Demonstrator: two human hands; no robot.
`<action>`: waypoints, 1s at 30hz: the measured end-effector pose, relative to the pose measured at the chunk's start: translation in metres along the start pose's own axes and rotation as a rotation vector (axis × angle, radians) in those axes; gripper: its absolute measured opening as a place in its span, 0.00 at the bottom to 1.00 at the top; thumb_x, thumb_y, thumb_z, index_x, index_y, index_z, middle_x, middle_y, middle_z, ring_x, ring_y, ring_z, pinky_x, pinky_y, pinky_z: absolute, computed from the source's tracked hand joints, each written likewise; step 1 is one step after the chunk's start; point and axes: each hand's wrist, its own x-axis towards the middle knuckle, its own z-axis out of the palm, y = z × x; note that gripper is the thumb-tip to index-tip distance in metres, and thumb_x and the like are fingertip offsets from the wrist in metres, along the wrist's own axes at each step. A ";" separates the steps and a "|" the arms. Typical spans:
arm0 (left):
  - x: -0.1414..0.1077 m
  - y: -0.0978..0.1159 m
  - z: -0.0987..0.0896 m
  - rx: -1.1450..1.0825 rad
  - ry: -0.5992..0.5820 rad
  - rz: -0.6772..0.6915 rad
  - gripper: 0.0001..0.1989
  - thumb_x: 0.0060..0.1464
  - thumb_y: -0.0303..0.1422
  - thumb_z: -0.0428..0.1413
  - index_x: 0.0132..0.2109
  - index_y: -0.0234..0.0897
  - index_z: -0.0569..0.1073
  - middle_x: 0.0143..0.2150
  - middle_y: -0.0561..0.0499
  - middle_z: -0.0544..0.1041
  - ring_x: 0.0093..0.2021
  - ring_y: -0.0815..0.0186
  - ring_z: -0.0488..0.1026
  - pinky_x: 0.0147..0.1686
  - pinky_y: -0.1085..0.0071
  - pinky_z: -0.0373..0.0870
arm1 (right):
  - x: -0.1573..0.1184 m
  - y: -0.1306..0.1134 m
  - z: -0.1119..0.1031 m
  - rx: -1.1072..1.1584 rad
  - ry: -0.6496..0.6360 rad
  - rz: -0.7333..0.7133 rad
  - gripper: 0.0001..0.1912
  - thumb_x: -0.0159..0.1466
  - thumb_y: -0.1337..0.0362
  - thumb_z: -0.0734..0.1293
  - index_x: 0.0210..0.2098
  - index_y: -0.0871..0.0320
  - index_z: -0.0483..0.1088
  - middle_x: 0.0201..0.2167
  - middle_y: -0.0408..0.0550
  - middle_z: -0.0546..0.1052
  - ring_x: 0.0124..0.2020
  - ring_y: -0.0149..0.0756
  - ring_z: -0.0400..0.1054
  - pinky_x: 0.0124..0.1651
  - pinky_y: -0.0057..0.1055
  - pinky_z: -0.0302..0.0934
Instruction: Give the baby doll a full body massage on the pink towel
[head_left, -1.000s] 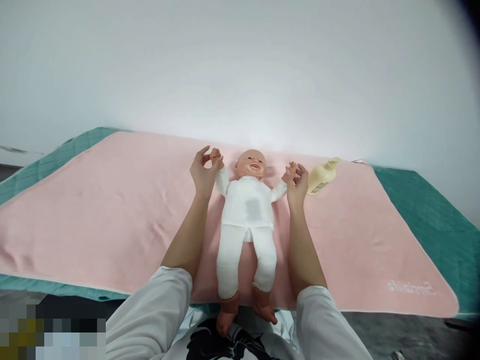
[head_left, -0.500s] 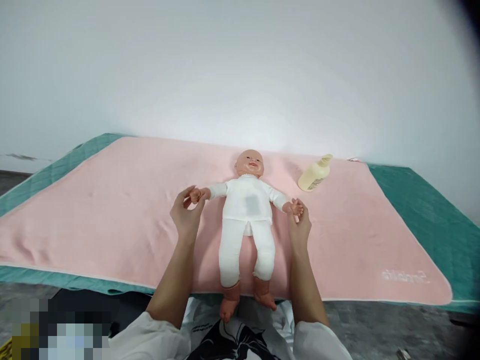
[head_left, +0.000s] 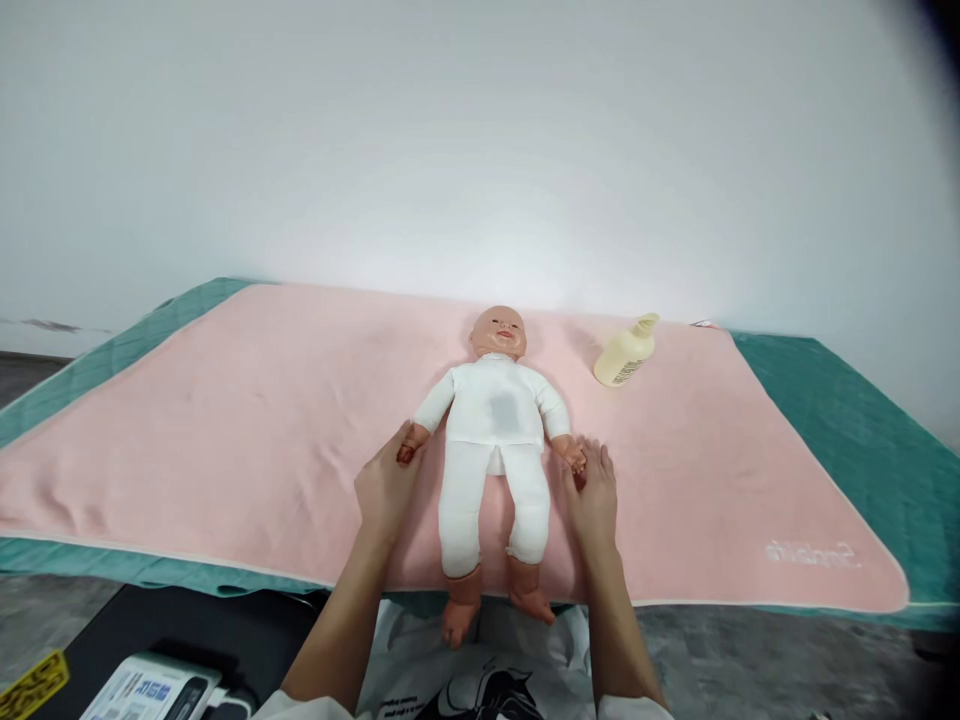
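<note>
A baby doll (head_left: pixel 496 400) with a white cloth body lies on its back on a pink blanket (head_left: pixel 300 420), its feet over the front edge. My left hand (head_left: pixel 386 480) is closed around the doll's hand on the left side, low beside its hip. On the other side, my right hand (head_left: pixel 596 490) holds the doll's other hand, with the thumb under it and the fingers stretched along its outside. Both doll arms slope downward and outward. A grey patch marks the doll's chest.
A pale yellow pump bottle (head_left: pixel 625 352) lies tilted to the right of the doll's head. Green quilted padding (head_left: pixel 847 430) shows under the blanket, against a white wall (head_left: pixel 480 150). At lower left, a white device (head_left: pixel 150 688) rests on a black surface (head_left: pixel 247 635).
Both my hands have drawn the doll's hands down toward its hips; its arms were spread out sideways before. The bottle and the doll's body stay in place.
</note>
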 end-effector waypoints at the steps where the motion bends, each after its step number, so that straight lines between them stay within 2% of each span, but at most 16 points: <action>1: 0.000 -0.001 0.000 0.043 -0.024 0.012 0.24 0.57 0.44 0.55 0.59 0.48 0.72 0.42 0.44 0.82 0.39 0.48 0.79 0.34 0.59 0.71 | -0.001 0.002 0.001 -0.029 0.008 -0.021 0.29 0.67 0.51 0.58 0.60 0.63 0.65 0.62 0.60 0.68 0.70 0.54 0.50 0.68 0.58 0.47; 5: 0.000 0.000 0.000 0.159 -0.097 0.027 0.24 0.58 0.44 0.53 0.60 0.47 0.71 0.39 0.43 0.82 0.37 0.48 0.79 0.32 0.61 0.69 | -0.003 0.005 0.006 -0.121 0.018 -0.048 0.30 0.67 0.50 0.58 0.57 0.67 0.69 0.61 0.63 0.69 0.68 0.56 0.53 0.68 0.58 0.49; 10: 0.000 0.008 -0.008 0.212 -0.185 0.024 0.25 0.61 0.42 0.50 0.63 0.45 0.68 0.44 0.44 0.81 0.42 0.50 0.79 0.36 0.64 0.69 | -0.003 0.004 0.008 -0.175 0.015 -0.046 0.32 0.67 0.48 0.56 0.55 0.70 0.70 0.60 0.65 0.69 0.66 0.57 0.56 0.67 0.57 0.50; 13: 0.004 0.009 -0.017 0.154 -0.212 0.010 0.24 0.60 0.42 0.52 0.62 0.44 0.69 0.45 0.45 0.81 0.43 0.51 0.79 0.38 0.65 0.70 | 0.000 0.000 0.000 -0.134 -0.007 -0.030 0.31 0.67 0.48 0.57 0.58 0.67 0.68 0.61 0.61 0.69 0.67 0.56 0.56 0.66 0.56 0.52; 16: 0.014 0.005 -0.028 0.061 -0.149 -0.005 0.24 0.57 0.41 0.55 0.59 0.43 0.73 0.46 0.46 0.81 0.44 0.53 0.78 0.41 0.65 0.72 | 0.010 -0.009 -0.016 -0.074 0.030 0.004 0.29 0.67 0.49 0.57 0.58 0.62 0.68 0.59 0.58 0.71 0.65 0.54 0.58 0.62 0.53 0.58; 20: 0.034 0.007 -0.042 -0.085 0.041 0.098 0.24 0.53 0.37 0.60 0.58 0.42 0.73 0.50 0.48 0.80 0.45 0.57 0.78 0.46 0.65 0.73 | 0.040 -0.027 -0.037 -0.053 0.185 -0.007 0.28 0.65 0.45 0.60 0.47 0.62 0.74 0.47 0.60 0.77 0.53 0.54 0.69 0.52 0.50 0.65; 23: 0.055 0.020 -0.045 -0.183 0.123 0.177 0.26 0.52 0.35 0.61 0.59 0.43 0.72 0.51 0.50 0.79 0.45 0.60 0.78 0.47 0.66 0.74 | 0.072 -0.042 -0.044 -0.012 0.253 -0.039 0.27 0.65 0.45 0.61 0.50 0.60 0.73 0.43 0.57 0.78 0.48 0.50 0.70 0.50 0.47 0.64; 26: 0.083 0.038 -0.036 -0.276 0.187 0.256 0.25 0.54 0.35 0.59 0.59 0.41 0.71 0.50 0.48 0.79 0.48 0.61 0.78 0.50 0.66 0.73 | 0.111 -0.054 -0.040 0.033 0.283 0.015 0.28 0.63 0.45 0.63 0.55 0.58 0.69 0.43 0.54 0.78 0.47 0.49 0.70 0.48 0.45 0.64; 30: 0.124 0.059 -0.013 -0.230 0.235 0.291 0.26 0.58 0.34 0.55 0.63 0.37 0.66 0.51 0.44 0.79 0.50 0.59 0.77 0.51 0.64 0.72 | 0.162 -0.056 -0.020 0.138 0.304 0.096 0.27 0.64 0.45 0.62 0.55 0.56 0.67 0.42 0.51 0.78 0.46 0.45 0.71 0.50 0.43 0.62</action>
